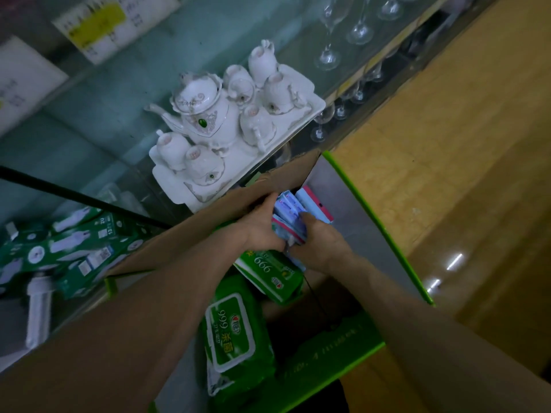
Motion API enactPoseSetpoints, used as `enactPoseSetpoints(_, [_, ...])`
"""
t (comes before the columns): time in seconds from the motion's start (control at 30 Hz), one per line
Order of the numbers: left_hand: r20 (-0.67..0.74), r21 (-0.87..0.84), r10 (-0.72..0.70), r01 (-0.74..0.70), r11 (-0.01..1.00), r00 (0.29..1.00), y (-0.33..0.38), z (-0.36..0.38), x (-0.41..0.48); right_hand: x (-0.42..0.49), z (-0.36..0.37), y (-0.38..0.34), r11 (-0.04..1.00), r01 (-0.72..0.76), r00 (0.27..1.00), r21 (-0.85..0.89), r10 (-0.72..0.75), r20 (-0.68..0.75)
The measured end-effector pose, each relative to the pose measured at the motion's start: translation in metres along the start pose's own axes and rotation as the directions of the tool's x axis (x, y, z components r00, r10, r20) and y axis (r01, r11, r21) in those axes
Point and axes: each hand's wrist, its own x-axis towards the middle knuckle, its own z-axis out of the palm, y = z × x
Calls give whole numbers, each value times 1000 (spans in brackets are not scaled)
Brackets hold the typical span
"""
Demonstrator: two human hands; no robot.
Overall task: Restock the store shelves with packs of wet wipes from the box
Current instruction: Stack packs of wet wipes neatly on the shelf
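A bundle of small wet-wipe packs [287,210] is held between both hands at the far end of the box [351,210]. The left hand [262,226] is set on the bundle's left side, grip curled round the packs. The right hand [320,244] is set on the near right side, grip likewise curled round them. The packs are flat, soft film, pale blue with pink-red edges; their print is too blurred to be read. One more pale blue pack [316,204] with a pink edge is seen just right of the bundle, inside the box.

The box is brown cardboard with its flaps opened out, a grey inner face on the right flap and bright green edging. Two larger green packs are lying in it, nearer. One green pack [268,271] sits tilted just under the wrists and is marked "999". The nearest green pack [232,332] is pillow-shaped glossy film with a white-bordered lid label reading "999" plus Chinese characters.

Left of the box and farther away, a glass shelf [104,114] carries a white glazed porcelain set. A teapot [205,111] with a green stone is ringed by cups [258,123] on a rectangular tray [310,96]. Clear stemmed glasses [331,31] are stood at far right. Green bulb cartons [74,248] and a bare white tube bulb [38,305] are seen at near left. A paper card [95,25] with a yellow patch at far left cannot be read. Glossy yellowish floor [477,144] is seen at right.
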Motion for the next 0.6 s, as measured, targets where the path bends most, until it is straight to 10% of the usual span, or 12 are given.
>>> enactPoseSetpoints(0.3, [189, -216, 133, -90, 972, 973, 75, -34, -61, -86, -64, -3, 690, -59, 968, 721, 216, -128])
enactPoseSetpoints(0.6, [233, -268, 177, -112, 957, 956, 136, -32, -156, -182, -116, -43, 634, 32, 823, 773, 422, -381])
